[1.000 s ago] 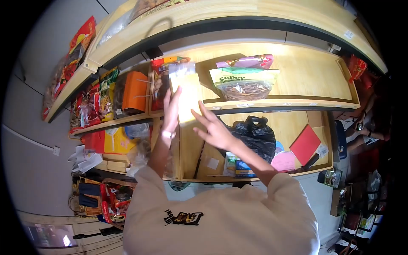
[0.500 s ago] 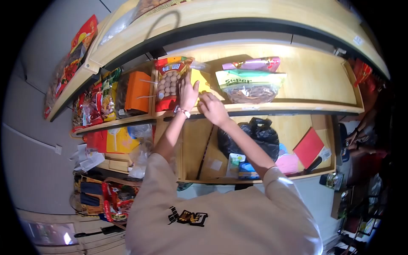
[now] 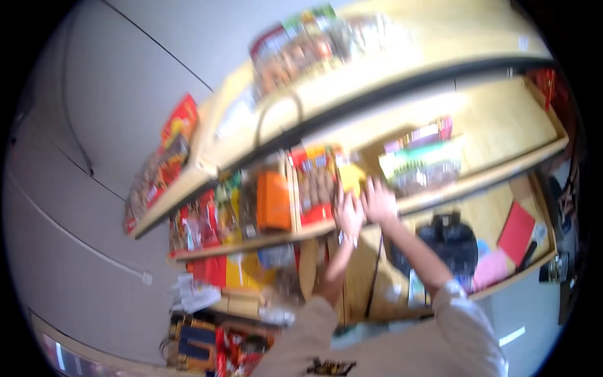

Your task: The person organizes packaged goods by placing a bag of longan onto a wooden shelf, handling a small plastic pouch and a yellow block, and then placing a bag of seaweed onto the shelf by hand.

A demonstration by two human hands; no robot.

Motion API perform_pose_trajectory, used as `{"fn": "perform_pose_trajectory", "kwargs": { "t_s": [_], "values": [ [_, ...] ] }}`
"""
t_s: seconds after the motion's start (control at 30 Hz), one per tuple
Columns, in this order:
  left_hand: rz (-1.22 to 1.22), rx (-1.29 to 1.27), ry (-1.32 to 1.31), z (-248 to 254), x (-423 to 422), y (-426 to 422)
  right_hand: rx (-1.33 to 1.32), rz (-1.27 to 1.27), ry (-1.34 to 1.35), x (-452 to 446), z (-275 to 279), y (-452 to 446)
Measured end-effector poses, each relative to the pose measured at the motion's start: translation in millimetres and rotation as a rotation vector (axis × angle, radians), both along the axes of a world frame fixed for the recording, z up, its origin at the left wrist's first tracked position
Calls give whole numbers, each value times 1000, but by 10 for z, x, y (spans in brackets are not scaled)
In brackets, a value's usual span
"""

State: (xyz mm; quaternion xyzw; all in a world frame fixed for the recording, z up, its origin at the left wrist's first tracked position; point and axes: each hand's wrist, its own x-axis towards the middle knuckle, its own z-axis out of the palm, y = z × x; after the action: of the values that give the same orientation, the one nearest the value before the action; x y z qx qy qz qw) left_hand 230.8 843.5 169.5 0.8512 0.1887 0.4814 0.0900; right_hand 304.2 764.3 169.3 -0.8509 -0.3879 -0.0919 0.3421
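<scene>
On the middle shelf, my left hand (image 3: 348, 215) lies over the right edge of a red bag of round brown dried longans (image 3: 317, 185), its fingers stretched upward. Close beside it, my right hand (image 3: 379, 202) reaches to a yellow package (image 3: 352, 178), fingers also pointing up and slightly apart. The package's lower part is hidden behind both hands. To the right lies a clear-fronted bag with a pale green top (image 3: 421, 166), and a purple packet (image 3: 419, 135) leans behind it. The view is blurred, so finger contact is hard to make out.
An orange box (image 3: 274, 201) and several colourful food bags (image 3: 201, 220) stand left of the longans. The upper shelf edge (image 3: 377, 94) juts out above, carrying more bags. Below are a black plastic bag (image 3: 447, 242) and a red card (image 3: 517, 232).
The view has swung up and to the left, and it is now tilted and blurred. My left hand sits lower against the longan bag, nearer my right hand, whose fingers look straighter.
</scene>
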Motion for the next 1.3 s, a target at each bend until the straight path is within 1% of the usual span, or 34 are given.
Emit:
{"fn": "perform_pose_trajectory", "kwargs": {
  "t_s": [0.03, 0.07, 0.1, 0.13, 0.17, 0.2, 0.27, 0.3, 0.33, 0.37, 0.4, 0.43, 0.47, 0.5, 0.53, 0.57, 0.67, 0.73, 0.8, 0.87, 0.9, 0.93, 1.0, 1.07, 1.13, 1.2, 1.23, 1.27, 1.3],
  "values": [
    [-35, -58, -14, 79, -18, -65, 12, -7, 3, -7, 1, -5],
    [10, 72, -15, 39, -6, -28, -19, 10, 35, 7, 57, -18],
    [15, -23, 19, -36, -31, -16, -57, 33, 92, -46, 191, -80],
    [23, 22, 25, -107, -14, 51, -65, 15, 48, -57, 198, -101],
    [26, -10, 25, -146, -14, 47, -90, -8, 14, -59, 149, -73],
    [-10, 33, -29, -212, 26, 118, -65, -25, -37, -25, 68, -46],
    [39, -75, 54, -110, -15, -2, -63, -22, 19, -95, 189, -133],
    [46, -70, 36, -175, -4, 31, -28, -25, 6, -91, 115, -106],
    [0, -53, -17, -73, -24, -34, 2, -34, -49, 2, -68, -19],
    [9, -113, -4, -91, -13, -18, 57, 5, -39, -52, 30, -60],
    [19, -172, 9, -110, 6, -1, 52, 28, -55, 31, -115, 21],
    [53, -76, 32, -285, 63, 105, 75, 44, -169, 237, -460, 204],
    [14, -128, 5, -139, 11, 18, 40, 68, -75, 249, -470, 194],
    [-25, -180, -24, 7, -38, -75, 70, 59, -46, 204, -422, 151],
    [-62, -232, -54, 159, -95, -174, 25, 104, 74, 195, -323, 130],
    [-3, -169, -22, -24, -23, -32, -94, 19, 115, 19, -53, 9],
    [-12, -198, -46, -56, -8, 11, 4, 32, -25, 16, -89, 50],
    [-7, -140, -68, -111, 6, 70, 22, 16, -46, -16, -38, 61],
    [3, -143, -38, -87, -8, 61, 27, -5, -46, -50, 10, 54],
    [-13, -201, -15, -6, -43, 17, -5, 1, -57, -73, 74, 32],
    [-6, -211, 4, 51, -59, -13, 19, -1, -80, -70, 70, 32],
    [-10, -214, 3, 18, -32, 4, 15, -5, -82, -41, 40, 43],
    [21, -92, -49, -58, -8, 57, -45, -1, -56, -24, 4, 74],
    [20, -82, -42, -18, -24, 29, -55, 2, -52, -22, -14, 65],
    [27, -115, -22, -1, -31, 15, 29, -16, -56, -11, -76, 83],
    [-16, -158, -56, -120, 26, 60, -201, -32, 91, -57, 95, 4],
    [-19, -278, 55, -82, 2, 3, -179, -7, 118, 15, -28, 17],
    [-2, -440, 146, -10, -25, -51, -266, 51, 160, 5, 54, -9],
    [51, -24, 18, -219, 50, 47, -219, 56, 137, 38, -27, -2]
  ]
}}
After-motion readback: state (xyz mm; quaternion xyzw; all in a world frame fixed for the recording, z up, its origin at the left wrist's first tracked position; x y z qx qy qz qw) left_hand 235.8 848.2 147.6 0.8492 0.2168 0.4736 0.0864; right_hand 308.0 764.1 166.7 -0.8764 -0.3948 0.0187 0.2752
